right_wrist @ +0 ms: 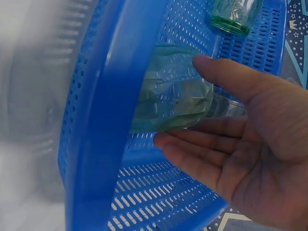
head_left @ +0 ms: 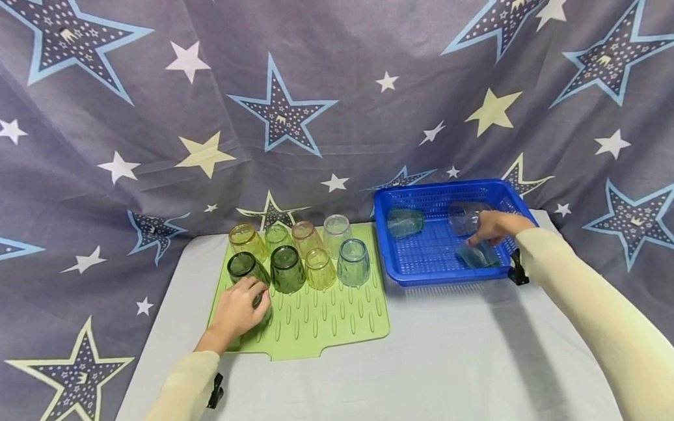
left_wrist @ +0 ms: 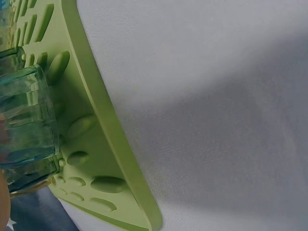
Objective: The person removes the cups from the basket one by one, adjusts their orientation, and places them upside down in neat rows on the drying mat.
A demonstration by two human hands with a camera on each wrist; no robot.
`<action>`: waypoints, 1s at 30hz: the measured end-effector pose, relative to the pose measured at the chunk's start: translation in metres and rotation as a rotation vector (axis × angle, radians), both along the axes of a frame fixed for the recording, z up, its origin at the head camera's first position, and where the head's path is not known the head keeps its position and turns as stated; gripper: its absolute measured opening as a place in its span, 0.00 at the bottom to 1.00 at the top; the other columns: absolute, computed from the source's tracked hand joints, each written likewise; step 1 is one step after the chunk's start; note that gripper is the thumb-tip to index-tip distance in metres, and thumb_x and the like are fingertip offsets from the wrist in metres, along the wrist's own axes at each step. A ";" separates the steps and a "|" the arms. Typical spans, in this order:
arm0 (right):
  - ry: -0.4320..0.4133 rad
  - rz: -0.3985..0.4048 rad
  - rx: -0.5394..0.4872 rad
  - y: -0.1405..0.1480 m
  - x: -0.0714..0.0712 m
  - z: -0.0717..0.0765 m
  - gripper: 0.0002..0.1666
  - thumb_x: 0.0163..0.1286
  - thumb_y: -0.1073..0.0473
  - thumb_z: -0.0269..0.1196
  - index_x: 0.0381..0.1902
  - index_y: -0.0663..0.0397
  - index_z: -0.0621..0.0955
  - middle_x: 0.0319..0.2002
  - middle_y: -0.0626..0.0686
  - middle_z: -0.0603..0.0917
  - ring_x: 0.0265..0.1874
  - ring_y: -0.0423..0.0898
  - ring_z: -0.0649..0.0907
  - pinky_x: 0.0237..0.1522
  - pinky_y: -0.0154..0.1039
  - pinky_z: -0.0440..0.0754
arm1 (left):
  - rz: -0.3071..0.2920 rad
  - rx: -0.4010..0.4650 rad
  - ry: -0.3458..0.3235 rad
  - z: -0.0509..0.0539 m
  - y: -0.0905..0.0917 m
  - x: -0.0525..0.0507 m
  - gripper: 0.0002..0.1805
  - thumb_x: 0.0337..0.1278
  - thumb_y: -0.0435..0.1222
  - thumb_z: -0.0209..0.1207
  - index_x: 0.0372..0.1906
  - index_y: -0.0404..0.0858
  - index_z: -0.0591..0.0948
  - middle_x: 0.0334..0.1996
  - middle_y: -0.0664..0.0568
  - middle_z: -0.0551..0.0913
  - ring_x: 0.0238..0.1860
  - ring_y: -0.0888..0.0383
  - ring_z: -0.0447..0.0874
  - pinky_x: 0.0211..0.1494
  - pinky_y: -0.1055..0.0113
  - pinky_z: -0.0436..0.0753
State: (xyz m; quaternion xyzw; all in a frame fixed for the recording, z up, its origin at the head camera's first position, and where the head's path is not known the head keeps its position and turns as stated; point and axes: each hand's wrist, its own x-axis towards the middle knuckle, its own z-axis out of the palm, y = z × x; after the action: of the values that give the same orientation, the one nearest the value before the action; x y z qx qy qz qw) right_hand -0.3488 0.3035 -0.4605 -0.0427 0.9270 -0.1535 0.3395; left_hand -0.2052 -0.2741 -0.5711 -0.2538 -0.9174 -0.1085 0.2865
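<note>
My left hand (head_left: 243, 310) holds a green-tinted drinking glass (left_wrist: 26, 115) at the front left of the light green drying mat (head_left: 334, 331). Only a sliver of that hand shows in the left wrist view. Behind it on the mat, several glasses stand upside down, among them a dark green glass (head_left: 287, 269) and a blue glass (head_left: 354, 263). Inside the blue basket (head_left: 435, 277), my right hand (right_wrist: 250, 134) reaches around the end of a blue-tinted glass (right_wrist: 168, 91) lying on its side. Its thumb and fairly straight fingers lie on opposite sides; firm contact is unclear.
A green-tinted glass (head_left: 405, 222) lies at the basket's back left, and a clear glass (head_left: 462, 218) lies behind my right hand. The basket's raised rim stands right of the mat. A star-patterned curtain (head_left: 368, 149) hangs behind the white table (head_left: 385, 390).
</note>
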 end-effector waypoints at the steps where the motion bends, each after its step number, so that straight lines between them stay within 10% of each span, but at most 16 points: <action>1: -0.001 0.001 0.003 -0.001 -0.001 0.001 0.20 0.69 0.47 0.68 0.30 0.56 0.75 0.16 0.41 0.57 0.17 0.37 0.64 0.35 0.37 0.78 | 0.004 0.001 0.000 0.000 -0.001 0.000 0.08 0.58 0.37 0.60 0.33 0.38 0.87 0.31 0.49 0.85 0.34 0.49 0.85 0.32 0.55 0.86; 5: -0.005 0.013 -0.021 -0.006 -0.003 0.001 0.43 0.67 0.48 0.69 0.62 0.80 0.68 0.34 0.62 0.79 0.23 0.39 0.71 0.40 0.40 0.83 | 0.011 -0.004 0.011 0.000 -0.003 0.000 0.07 0.57 0.36 0.60 0.32 0.39 0.87 0.31 0.49 0.85 0.33 0.51 0.84 0.32 0.56 0.85; 9: -0.025 0.016 -0.039 -0.010 -0.005 -0.002 0.54 0.66 0.48 0.70 0.70 0.83 0.58 0.67 0.77 0.67 0.46 0.51 0.83 0.56 0.48 0.85 | 0.015 -0.012 0.001 -0.001 -0.003 0.000 0.07 0.58 0.37 0.60 0.33 0.39 0.87 0.31 0.50 0.85 0.33 0.52 0.84 0.32 0.57 0.85; 13: -0.030 0.014 -0.038 -0.015 -0.007 -0.006 0.47 0.62 0.48 0.73 0.62 0.82 0.68 0.61 0.73 0.75 0.58 0.62 0.81 0.57 0.51 0.85 | 0.021 -0.018 -0.016 0.000 -0.002 0.001 0.08 0.59 0.38 0.60 0.33 0.40 0.87 0.32 0.50 0.85 0.34 0.51 0.84 0.33 0.56 0.86; 30: -0.144 -0.007 0.013 -0.016 -0.007 0.002 0.67 0.64 0.43 0.70 0.75 0.82 0.44 0.75 0.80 0.48 0.70 0.71 0.68 0.64 0.53 0.80 | 0.018 -0.009 -0.006 0.002 0.001 0.001 0.08 0.58 0.37 0.60 0.33 0.39 0.88 0.31 0.49 0.85 0.33 0.51 0.83 0.32 0.57 0.85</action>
State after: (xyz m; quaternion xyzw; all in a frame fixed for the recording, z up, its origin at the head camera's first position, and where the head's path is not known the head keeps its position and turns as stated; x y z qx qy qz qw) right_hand -0.3554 0.2874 -0.4588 -0.0262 0.9013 -0.1515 0.4050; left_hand -0.2039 -0.2729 -0.5694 -0.2467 -0.9210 -0.1026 0.2833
